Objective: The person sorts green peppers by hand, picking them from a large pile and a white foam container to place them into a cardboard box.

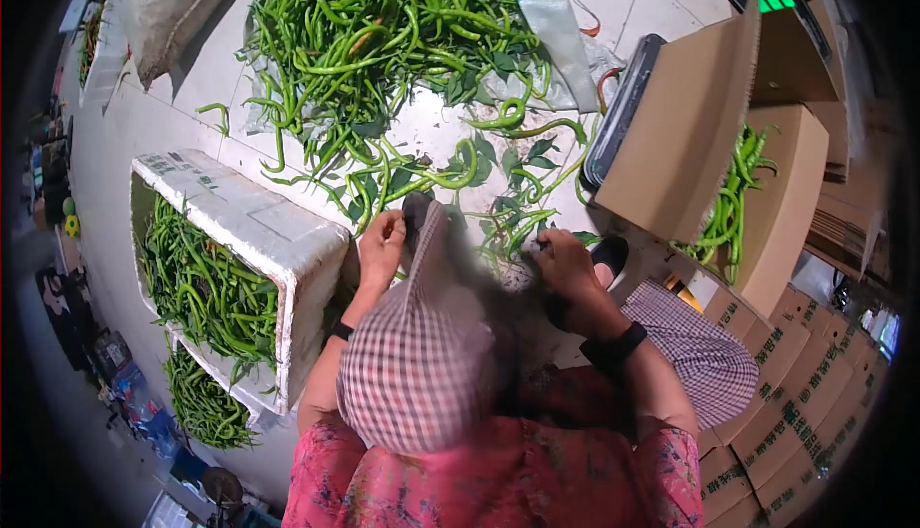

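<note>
My left hand [381,248] is closed, its fingers curled together beside my dark shoe, just below loose green chili peppers [412,181]. My right hand [567,267] is also closed, thumb and fingertips pinched close over chili stems and leaves [517,217] on the floor. What either hand holds is hidden by the fingers. A dark band circles each wrist. Ahead of both hands lies a large heap of long green chili peppers [383,20], spread partly over a pale plastic sheet [554,39].
To the left, a white foam box [259,197] lies tipped, full of green chilies. On the right stands an open cardboard box [685,145] with chilies inside, near a dark-rimmed scale [621,111] and stacked printed cartons [805,384]. A pale sack [182,11] leans at upper left.
</note>
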A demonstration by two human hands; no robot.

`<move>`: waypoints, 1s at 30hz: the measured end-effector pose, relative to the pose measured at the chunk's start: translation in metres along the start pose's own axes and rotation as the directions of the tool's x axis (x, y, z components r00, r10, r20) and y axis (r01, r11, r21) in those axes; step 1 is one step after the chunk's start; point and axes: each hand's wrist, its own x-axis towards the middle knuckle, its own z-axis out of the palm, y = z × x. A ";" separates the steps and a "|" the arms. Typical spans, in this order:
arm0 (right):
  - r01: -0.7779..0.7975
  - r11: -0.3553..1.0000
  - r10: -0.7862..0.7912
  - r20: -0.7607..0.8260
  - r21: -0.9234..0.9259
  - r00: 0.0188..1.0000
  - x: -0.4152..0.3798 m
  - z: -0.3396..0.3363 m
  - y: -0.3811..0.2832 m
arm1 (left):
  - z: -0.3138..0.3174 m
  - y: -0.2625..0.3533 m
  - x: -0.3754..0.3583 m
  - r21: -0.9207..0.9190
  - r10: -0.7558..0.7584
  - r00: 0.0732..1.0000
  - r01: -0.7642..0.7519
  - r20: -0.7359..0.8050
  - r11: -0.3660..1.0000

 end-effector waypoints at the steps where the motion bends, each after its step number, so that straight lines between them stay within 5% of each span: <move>1: -0.006 1.000 0.006 0.014 -0.001 1.000 0.012 0.005 0.000 | 0.006 -0.002 0.008 0.180 0.194 0.980 -0.184 -0.044 0.966; 2: 0.149 0.988 -0.151 -0.124 -0.025 0.981 0.026 0.008 -0.001 | 0.014 -0.005 0.015 0.356 0.383 0.922 -0.343 -0.048 0.869; 3: 0.299 0.952 -0.307 -0.256 -0.071 0.917 0.043 0.008 -0.002 | 0.023 -0.005 0.022 0.351 0.369 0.928 -0.330 -0.051 0.876; 5: 0.377 0.911 -0.413 -0.365 -0.170 0.834 0.085 0.005 -0.012 | 0.036 0.001 0.039 0.541 0.616 0.784 -0.552 0.078 0.634; 8: 0.422 0.878 -0.478 -0.395 -0.225 0.785 0.140 -0.013 -0.037 | 0.059 0.011 0.059 0.729 0.620 0.767 -0.519 0.167 0.446; 10: 0.411 0.794 -0.576 -0.339 -0.448 0.743 0.170 -0.013 -0.037 | 0.071 0.009 0.070 0.763 0.609 0.765 -0.517 0.210 0.387; 14: 0.280 0.724 -0.452 -0.127 -0.630 0.883 0.198 0.000 -0.023 | 0.075 0.001 0.084 0.795 0.603 0.745 -0.535 0.286 0.285; 19: 0.270 0.796 -0.393 -0.124 -0.541 0.911 0.166 -0.010 -0.025 | 0.066 0.000 0.091 0.720 0.611 0.707 -0.625 0.357 0.302; 21: 0.046 0.919 0.002 0.122 -0.391 0.993 0.150 -0.028 -0.034 | 0.062 0.003 0.088 0.635 0.635 0.701 -0.659 0.325 0.402; 22: 0.043 0.920 0.006 0.121 -0.391 0.993 0.142 -0.026 -0.025 | 0.061 0.009 0.085 0.535 0.656 0.695 -0.688 0.295 0.489; 23: -0.159 0.971 0.129 0.174 0.176 0.976 0.135 -0.021 -0.012 | 0.061 0.015 0.079 0.535 0.654 0.696 -0.689 0.297 0.490; 24: -0.337 0.666 0.194 0.282 0.665 0.940 0.128 -0.019 -0.010 | 0.061 0.026 0.072 0.122 0.435 0.885 -0.456 0.166 0.881; 25: -0.334 0.667 0.191 0.281 0.666 0.940 0.120 -0.014 -0.010 | 0.060 0.033 0.068 -0.346 0.133 0.975 -0.064 0.180 0.936; 27: -0.427 0.165 0.141 0.407 0.889 0.902 0.104 -0.005 -0.012 | 0.058 0.039 0.062 -0.426 0.077 0.981 0.005 0.175 0.905; 30: -0.406 0.011 0.025 0.406 0.914 0.914 0.093 0.002 -0.026 | 0.060 0.055 0.050 -0.606 0.107 0.969 0.050 0.222 0.794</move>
